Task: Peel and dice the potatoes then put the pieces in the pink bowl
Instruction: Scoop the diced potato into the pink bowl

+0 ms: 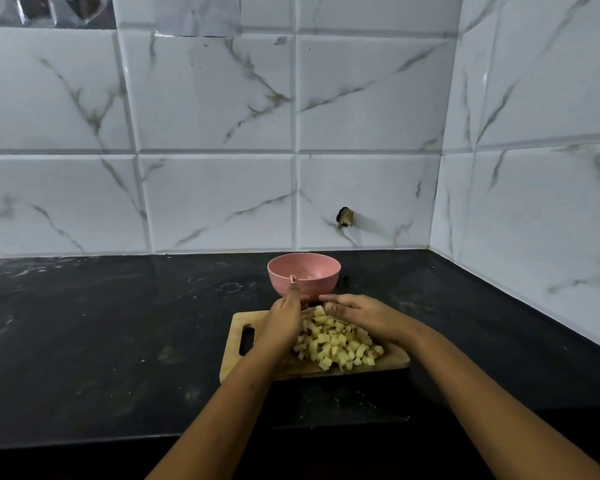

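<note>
Black stone countertop (118, 341), a bit dusty and scuffed, running into a corner of white marble-look tiles (215, 98). One tile has a small ragged hole (345, 217) in it, roughly 1 o'clock from the bowl and up the wall.

Wooden cutting board (238, 365) sits near the front edge of the counter, with its handle slot (246, 339) at the 9 o'clock end. A decent heap of potato dice (333, 344) is on it: pale yellow cubes, mostly bunched over the middle and the 3 o'clock half of the board.

The pink bowl (303, 275) is upright on the counter at 12 o'clock from the board, just beyond its far edge.

Both hands are on the heap. The left hand (284, 317) stands on its edge at 9 o'clock of the pile, pressed against it. Its thumb sticks up in front of the bowl's wall, and the other fingers are mostly hidden, so I can't tell their exact spread. The right hand (357, 315) lies palm-down at about 2 o'clock of the pile, fingers straight and close together, pointing toward the left hand. Neither hand is gripping anything; they just bracket the cubes.
</note>
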